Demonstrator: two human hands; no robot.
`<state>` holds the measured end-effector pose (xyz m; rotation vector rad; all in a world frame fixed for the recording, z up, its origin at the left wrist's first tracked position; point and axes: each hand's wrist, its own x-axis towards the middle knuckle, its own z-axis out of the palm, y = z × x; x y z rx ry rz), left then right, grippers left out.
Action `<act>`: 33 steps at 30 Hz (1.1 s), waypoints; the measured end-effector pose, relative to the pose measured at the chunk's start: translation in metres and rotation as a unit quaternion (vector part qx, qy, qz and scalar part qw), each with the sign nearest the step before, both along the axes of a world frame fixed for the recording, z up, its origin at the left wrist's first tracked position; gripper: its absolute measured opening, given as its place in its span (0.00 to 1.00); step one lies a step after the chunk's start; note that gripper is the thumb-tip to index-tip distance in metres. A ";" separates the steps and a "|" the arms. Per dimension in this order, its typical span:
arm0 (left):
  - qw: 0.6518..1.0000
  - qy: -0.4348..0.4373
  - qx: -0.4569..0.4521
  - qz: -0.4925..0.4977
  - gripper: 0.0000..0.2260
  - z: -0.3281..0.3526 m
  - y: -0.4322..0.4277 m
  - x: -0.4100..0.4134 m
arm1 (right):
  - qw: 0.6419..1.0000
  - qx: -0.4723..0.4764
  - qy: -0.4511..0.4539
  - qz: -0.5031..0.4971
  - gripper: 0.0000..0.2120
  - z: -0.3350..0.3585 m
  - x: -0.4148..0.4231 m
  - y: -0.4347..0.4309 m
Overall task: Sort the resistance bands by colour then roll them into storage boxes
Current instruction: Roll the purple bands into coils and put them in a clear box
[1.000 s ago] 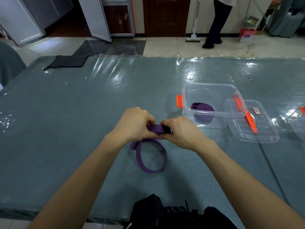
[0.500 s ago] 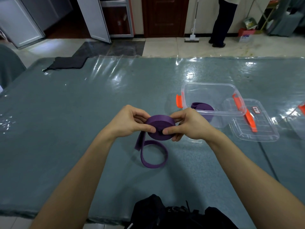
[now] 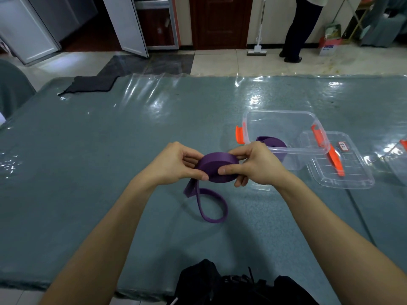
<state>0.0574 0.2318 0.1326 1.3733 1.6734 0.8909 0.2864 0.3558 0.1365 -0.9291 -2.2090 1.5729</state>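
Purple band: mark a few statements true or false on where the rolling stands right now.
1. The left hand and right hand both hold the purple band roll. True.
2. The band is wound up completely. False: a loose tail loops on the table.
3. The lid is off the clear box. True.
4. That box is empty. False: a rolled purple band lies inside it.

Two purple bands, two hands, one fully visible clear box, one lid
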 end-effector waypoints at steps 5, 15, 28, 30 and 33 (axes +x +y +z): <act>0.996 -0.070 0.034 0.043 0.16 -0.009 -0.005 0.004 | 0.994 -0.065 0.074 -0.040 0.10 -0.008 0.004 -0.003; 0.983 0.179 0.038 -0.030 0.14 0.016 0.012 0.017 | 0.984 0.122 -0.108 0.066 0.15 0.013 -0.001 -0.002; 0.989 -0.043 0.141 0.012 0.16 0.095 0.027 0.015 | 0.986 -0.004 0.161 -0.044 0.17 0.087 0.014 0.010; 0.991 -0.028 0.127 0.001 0.15 0.100 0.025 0.019 | 0.984 -0.029 0.172 -0.039 0.19 0.080 0.019 0.006; 0.995 -0.007 0.096 -0.002 0.15 0.095 0.020 0.029 | 0.993 0.012 0.115 -0.021 0.24 0.064 0.029 0.000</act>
